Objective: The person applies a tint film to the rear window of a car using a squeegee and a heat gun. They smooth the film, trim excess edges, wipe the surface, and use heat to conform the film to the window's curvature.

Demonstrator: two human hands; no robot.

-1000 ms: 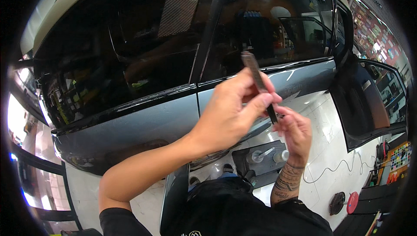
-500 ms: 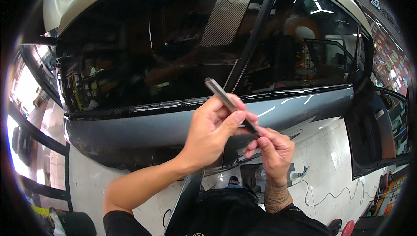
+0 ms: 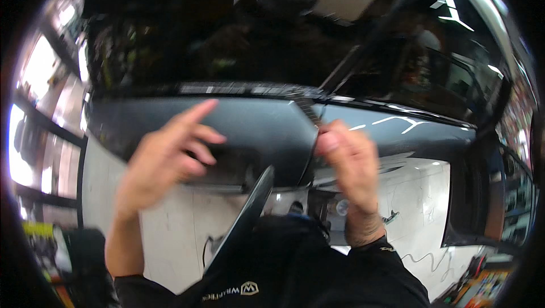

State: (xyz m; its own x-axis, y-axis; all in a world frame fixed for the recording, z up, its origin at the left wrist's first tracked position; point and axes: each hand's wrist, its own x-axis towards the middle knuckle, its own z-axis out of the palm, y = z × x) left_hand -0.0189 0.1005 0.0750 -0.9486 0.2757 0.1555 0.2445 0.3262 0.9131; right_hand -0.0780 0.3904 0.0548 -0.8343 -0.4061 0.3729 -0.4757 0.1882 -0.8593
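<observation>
My right hand (image 3: 347, 152) pinches a slim metal snap-off knife (image 3: 308, 109), which slants up and left from the fingers. Its upper end lies over the black trim (image 3: 227, 88) under the car's side window, near the gap between two panels; blur hides whether it touches. My left hand (image 3: 164, 157) holds nothing. Its index finger stretches toward the trim and the other fingers are loosely bent and apart, in front of the glossy dark grey car body (image 3: 255, 129).
A narrow glossy panel edge (image 3: 244, 214) rises close in front of my body. An open car door (image 3: 474, 194) stands on the right. On the tiled floor (image 3: 423, 194) lies a cable (image 3: 426, 258). A cluttered dark bin (image 3: 85, 251) is at lower left.
My left hand has let go of the knife and moved left. My right hand keeps the knife and has risen toward the trim. The view has shifted.
</observation>
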